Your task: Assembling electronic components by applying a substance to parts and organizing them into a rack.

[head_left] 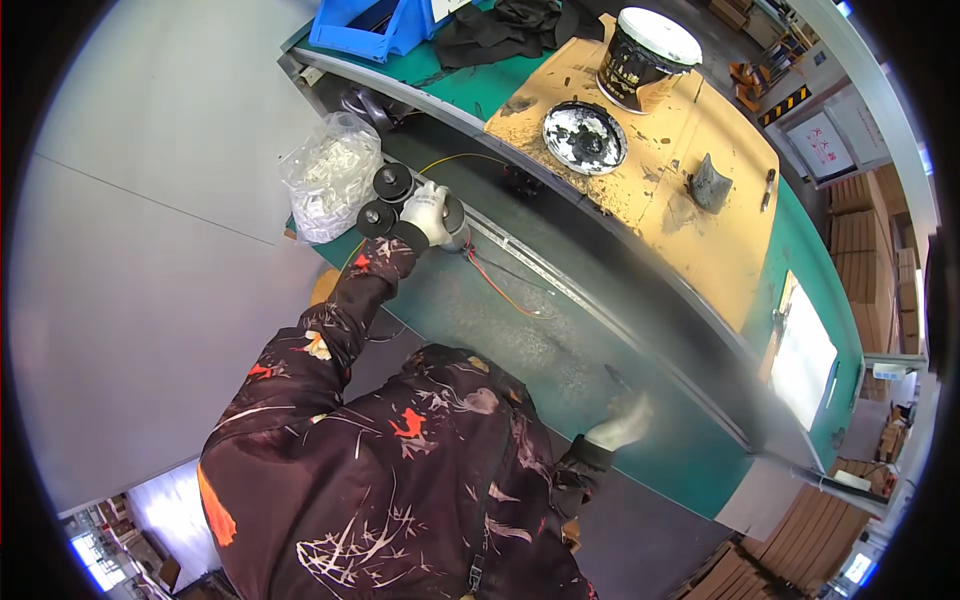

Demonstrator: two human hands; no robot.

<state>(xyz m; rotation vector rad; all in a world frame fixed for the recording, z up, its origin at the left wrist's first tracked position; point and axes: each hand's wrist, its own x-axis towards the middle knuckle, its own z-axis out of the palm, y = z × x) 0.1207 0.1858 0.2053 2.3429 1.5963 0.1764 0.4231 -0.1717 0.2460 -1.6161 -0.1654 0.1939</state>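
My left hand (pixel 428 212), in a white glove, is at the far left of the green bench. Its fingers are closed round a black round part, beside two more black round parts (pixel 377 218) with pale centre studs. Red and yellow wires (pixel 495 280) trail from beside that hand over the bench top. My right hand (pixel 622 425), gloved too, is over the near right of the bench and smeared by motion. A small dark slim object (pixel 617 377) shows just beyond its fingers; whether the hand holds it I cannot make out.
A clear bag of white pieces (pixel 333 175) sits left of the round parts. On the raised back shelf, stained cardboard (pixel 660 240) carries a black-and-white bucket (pixel 647 60), a smeared lid (pixel 584 138), a dark scraper-like piece (pixel 710 184) and a pen (pixel 768 190). A blue bin (pixel 365 40) stands far left.
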